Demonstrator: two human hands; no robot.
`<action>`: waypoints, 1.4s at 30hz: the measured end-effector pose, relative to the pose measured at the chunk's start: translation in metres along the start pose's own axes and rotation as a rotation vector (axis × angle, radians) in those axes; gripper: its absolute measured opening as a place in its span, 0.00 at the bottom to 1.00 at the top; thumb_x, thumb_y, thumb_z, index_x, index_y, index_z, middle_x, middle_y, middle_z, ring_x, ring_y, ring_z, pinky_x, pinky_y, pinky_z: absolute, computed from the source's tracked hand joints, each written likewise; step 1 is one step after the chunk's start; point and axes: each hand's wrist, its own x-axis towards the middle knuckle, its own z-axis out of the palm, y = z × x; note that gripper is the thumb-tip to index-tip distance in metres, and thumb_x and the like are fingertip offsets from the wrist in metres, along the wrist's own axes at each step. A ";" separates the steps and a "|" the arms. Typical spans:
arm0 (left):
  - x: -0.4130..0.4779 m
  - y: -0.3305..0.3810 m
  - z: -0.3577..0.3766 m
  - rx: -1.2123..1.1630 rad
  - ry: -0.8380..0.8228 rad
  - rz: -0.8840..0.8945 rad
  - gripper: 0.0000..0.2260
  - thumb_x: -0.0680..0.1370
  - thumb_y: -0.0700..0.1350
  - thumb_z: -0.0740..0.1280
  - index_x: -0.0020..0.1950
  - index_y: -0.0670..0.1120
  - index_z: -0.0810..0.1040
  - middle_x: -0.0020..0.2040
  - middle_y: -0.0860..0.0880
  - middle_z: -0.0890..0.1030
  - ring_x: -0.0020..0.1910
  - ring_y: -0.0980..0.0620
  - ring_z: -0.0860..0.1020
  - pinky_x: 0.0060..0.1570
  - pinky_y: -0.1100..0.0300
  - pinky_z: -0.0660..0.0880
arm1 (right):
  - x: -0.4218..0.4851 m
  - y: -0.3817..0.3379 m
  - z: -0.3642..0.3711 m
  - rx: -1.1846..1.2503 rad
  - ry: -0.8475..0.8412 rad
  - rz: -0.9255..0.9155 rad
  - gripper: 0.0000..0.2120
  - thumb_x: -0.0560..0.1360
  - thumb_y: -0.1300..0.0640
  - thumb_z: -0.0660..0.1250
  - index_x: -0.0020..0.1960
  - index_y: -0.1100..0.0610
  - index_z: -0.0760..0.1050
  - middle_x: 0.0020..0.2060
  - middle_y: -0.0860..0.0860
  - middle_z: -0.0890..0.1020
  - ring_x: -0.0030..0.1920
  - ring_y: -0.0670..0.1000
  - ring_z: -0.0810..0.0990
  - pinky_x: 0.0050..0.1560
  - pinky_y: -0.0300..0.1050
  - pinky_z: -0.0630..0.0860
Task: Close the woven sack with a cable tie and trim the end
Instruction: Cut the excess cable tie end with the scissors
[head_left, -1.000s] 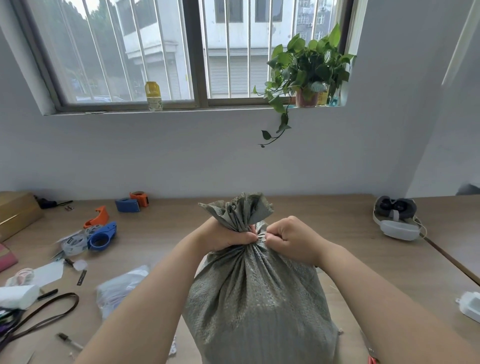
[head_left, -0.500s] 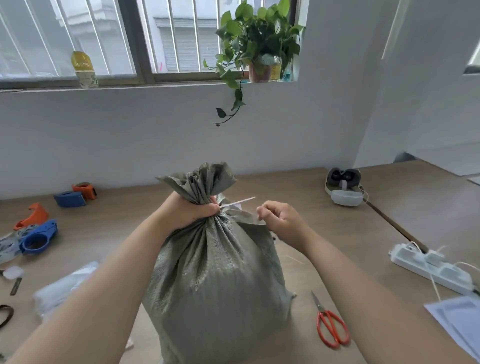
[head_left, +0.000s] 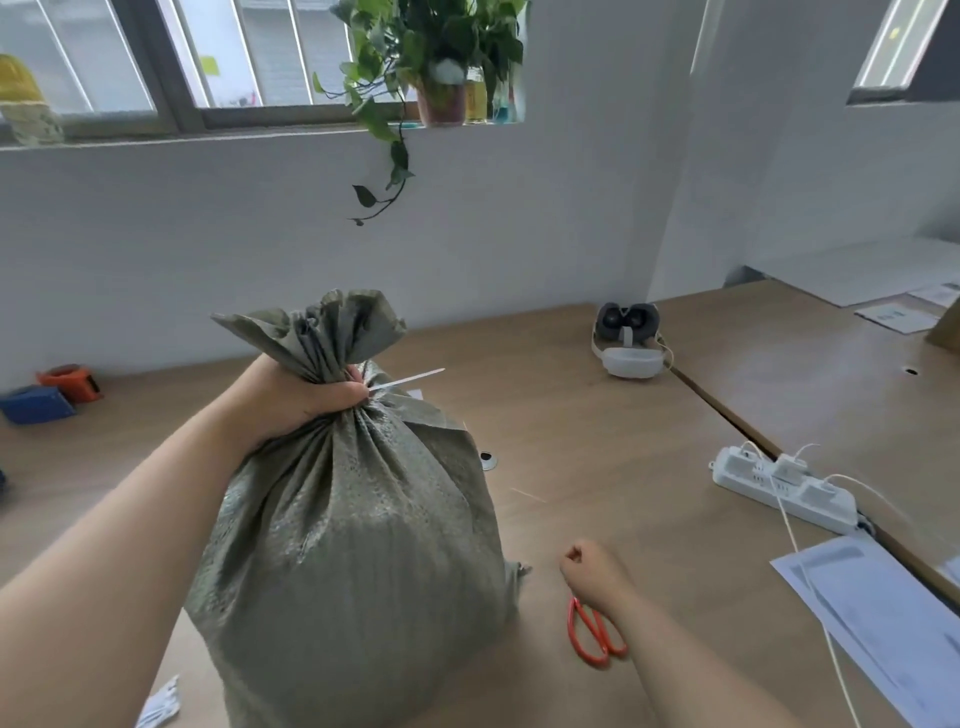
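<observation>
We have a single wide-angle view, worn on the person's head and looking forward and down from close above the woven sack (head_left: 353, 519), which fills the lower middle, with the wooden table (head_left: 597, 441) spreading right of the sack and the white wall (head_left: 519, 234) behind it.

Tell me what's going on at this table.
A person's left hand grips the gathered neck of a grey-green woven sack standing on the wooden table. A white cable tie sticks its long tail out from the neck, untrimmed. The right hand is down at the red-handled scissors lying beside the sack; whether it grips them is unclear.
</observation>
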 end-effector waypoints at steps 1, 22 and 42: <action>0.001 0.001 0.001 0.012 0.006 -0.002 0.06 0.67 0.47 0.77 0.41 0.49 0.83 0.40 0.52 0.85 0.38 0.60 0.81 0.51 0.53 0.78 | 0.000 0.011 0.007 -0.054 -0.009 0.032 0.12 0.74 0.55 0.62 0.32 0.56 0.70 0.29 0.51 0.75 0.38 0.57 0.74 0.39 0.47 0.70; -0.003 0.005 0.007 0.013 -0.006 -0.021 0.03 0.67 0.49 0.72 0.38 0.51 0.82 0.37 0.56 0.84 0.39 0.61 0.80 0.46 0.62 0.73 | 0.001 0.060 0.054 -0.051 -0.023 0.225 0.13 0.75 0.44 0.63 0.40 0.53 0.73 0.40 0.52 0.80 0.50 0.56 0.82 0.45 0.43 0.74; 0.003 -0.004 -0.019 0.112 -0.088 -0.085 0.06 0.72 0.47 0.75 0.38 0.56 0.80 0.41 0.56 0.82 0.42 0.61 0.78 0.47 0.62 0.73 | -0.122 -0.166 -0.115 0.705 -0.189 -0.191 0.21 0.69 0.42 0.75 0.41 0.58 0.73 0.27 0.52 0.74 0.24 0.49 0.70 0.25 0.41 0.69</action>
